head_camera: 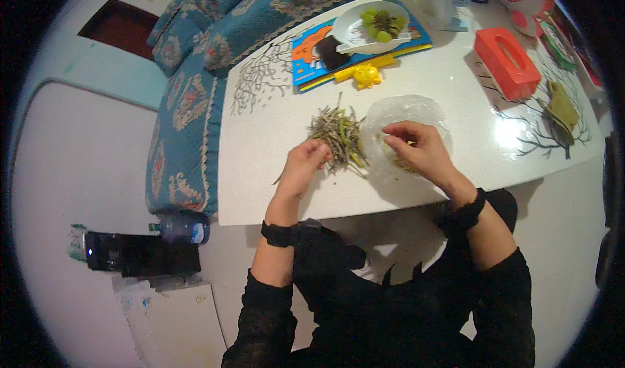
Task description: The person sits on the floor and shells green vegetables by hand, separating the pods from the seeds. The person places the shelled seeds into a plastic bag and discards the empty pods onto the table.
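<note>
On the white table lies a loose heap of thin, dry-looking stems or pods, mostly grey-brown with some green. My left hand is at the heap's lower left edge, fingers curled; a thin dark strand shows below it, and whether it is gripped is unclear. To the right, my right hand is over a clear plastic bag spread on the table, thumb and fingertips close together. Small yellowish bits show in the bag, partly covered by that hand. Whether anything is between my right fingertips cannot be made out.
Behind the heap are a blue picture book, a white dish with green grapes, and a yellow toy. A red tissue box and a greenish pouch-like item lie right. The table's front edge is nearest me.
</note>
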`<act>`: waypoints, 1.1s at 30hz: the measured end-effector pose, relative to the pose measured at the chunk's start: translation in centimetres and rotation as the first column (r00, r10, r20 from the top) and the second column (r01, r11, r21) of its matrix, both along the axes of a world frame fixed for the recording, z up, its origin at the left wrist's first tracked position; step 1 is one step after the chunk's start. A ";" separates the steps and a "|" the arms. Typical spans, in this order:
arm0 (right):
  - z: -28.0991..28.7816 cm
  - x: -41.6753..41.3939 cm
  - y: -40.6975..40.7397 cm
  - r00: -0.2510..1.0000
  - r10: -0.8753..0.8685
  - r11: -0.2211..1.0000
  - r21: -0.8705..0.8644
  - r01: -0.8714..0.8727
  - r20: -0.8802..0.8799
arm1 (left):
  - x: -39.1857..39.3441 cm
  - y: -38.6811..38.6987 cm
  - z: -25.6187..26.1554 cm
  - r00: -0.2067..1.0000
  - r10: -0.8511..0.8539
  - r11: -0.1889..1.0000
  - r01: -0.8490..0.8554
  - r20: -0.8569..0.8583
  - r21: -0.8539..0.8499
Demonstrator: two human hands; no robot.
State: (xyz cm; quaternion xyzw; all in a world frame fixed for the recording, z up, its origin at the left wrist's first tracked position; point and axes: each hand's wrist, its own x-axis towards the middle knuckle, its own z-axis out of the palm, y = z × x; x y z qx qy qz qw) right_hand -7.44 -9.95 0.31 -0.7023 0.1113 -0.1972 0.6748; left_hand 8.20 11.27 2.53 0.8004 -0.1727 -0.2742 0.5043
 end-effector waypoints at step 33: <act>-0.9 -0.6 -3.1 0.987 0.040 0.974 0.229 -0.003 -0.158 | -6.9 -9.8 -2.2 0.864 -0.308 0.923 0.171 -0.398 -0.344</act>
